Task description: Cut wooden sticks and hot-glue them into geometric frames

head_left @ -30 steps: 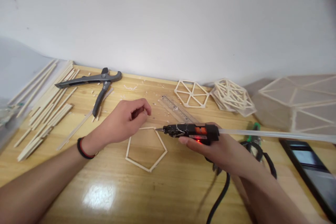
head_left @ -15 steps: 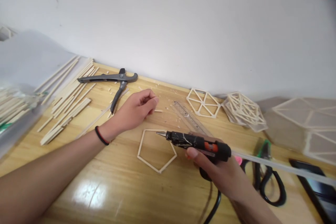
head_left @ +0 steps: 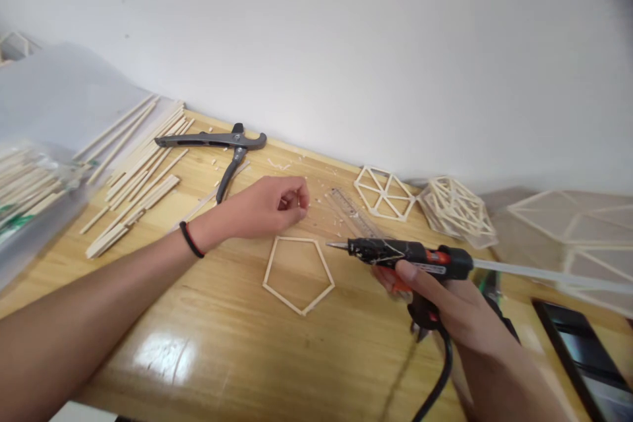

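My right hand (head_left: pixel 445 303) grips a black and orange hot glue gun (head_left: pixel 395 252), its metal nozzle pointing left and a long clear glue stick coming out of its back. The nozzle tip hangs just right of a pentagon frame (head_left: pixel 268 265) of thin wooden sticks lying flat on the table. Beyond the frame's far side is my left hand (head_left: pixel 271 206), its fingers curled and thumb meeting the forefinger. What lies between those fingertips, if anything, is too small to make out.
Wooden sticks (head_left: pixel 143 178) and a grey cutter (head_left: pixel 232 145) lie left. A clear ruler (head_left: pixel 356 214), a spoked hexagon frame (head_left: pixel 384 194) and stacked frames (head_left: pixel 457 211) stand near the wall. At right are a phone (head_left: pixel 576 349), partly hidden pliers and the glue gun's cord (head_left: pixel 445 369).
My right hand has drawn the glue gun right, so its nozzle is no longer over the pentagon frame. My left hand has shifted slightly right, covering a short stick seen before.
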Available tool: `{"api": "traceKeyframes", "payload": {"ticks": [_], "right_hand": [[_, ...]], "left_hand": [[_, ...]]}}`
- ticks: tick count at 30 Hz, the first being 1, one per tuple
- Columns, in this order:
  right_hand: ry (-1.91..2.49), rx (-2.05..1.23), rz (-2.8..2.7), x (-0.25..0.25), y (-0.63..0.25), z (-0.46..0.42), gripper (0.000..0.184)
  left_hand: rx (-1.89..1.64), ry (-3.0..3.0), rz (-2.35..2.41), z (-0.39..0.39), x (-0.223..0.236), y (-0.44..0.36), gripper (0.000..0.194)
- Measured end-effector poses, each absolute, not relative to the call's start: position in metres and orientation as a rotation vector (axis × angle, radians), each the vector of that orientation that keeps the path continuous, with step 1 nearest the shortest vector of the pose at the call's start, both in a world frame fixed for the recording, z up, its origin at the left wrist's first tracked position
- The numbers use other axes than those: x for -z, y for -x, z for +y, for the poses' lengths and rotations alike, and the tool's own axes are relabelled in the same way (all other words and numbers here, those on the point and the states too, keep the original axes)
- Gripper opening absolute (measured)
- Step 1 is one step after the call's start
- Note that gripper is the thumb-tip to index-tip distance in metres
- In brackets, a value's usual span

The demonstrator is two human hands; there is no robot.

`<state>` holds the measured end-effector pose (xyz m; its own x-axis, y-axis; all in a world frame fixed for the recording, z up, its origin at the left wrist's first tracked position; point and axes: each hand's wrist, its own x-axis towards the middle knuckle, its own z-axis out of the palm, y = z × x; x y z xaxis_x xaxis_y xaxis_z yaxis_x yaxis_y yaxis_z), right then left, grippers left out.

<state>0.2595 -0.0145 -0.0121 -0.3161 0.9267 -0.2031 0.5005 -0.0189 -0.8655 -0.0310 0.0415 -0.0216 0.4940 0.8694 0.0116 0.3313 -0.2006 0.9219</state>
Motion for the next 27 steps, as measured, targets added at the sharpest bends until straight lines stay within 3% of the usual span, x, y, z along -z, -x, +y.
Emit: {"api": "traceKeyframes", "payload": {"ticks": [4, 12, 27], "right_hand": [[1.426, -1.469, -1.957, 0.003, -0.268, -0.002, 0.057], [1.512, -1.545, -1.987, -0.011, -0.270, 0.000, 0.045], [1.445, -1.613, -1.956, -0.012, -0.269, 0.000, 0.037]], "left_hand": [[-0.304, -1.881, 0.960, 0.042, 0.008, 0.043, 0.004], [-0.065, -1.913, 0.887, 0.044, 0.000, 0.054, 0.025], [-0.102, -1.881, 0.908, 0.044, -0.003, 0.048, 0.017]]}}
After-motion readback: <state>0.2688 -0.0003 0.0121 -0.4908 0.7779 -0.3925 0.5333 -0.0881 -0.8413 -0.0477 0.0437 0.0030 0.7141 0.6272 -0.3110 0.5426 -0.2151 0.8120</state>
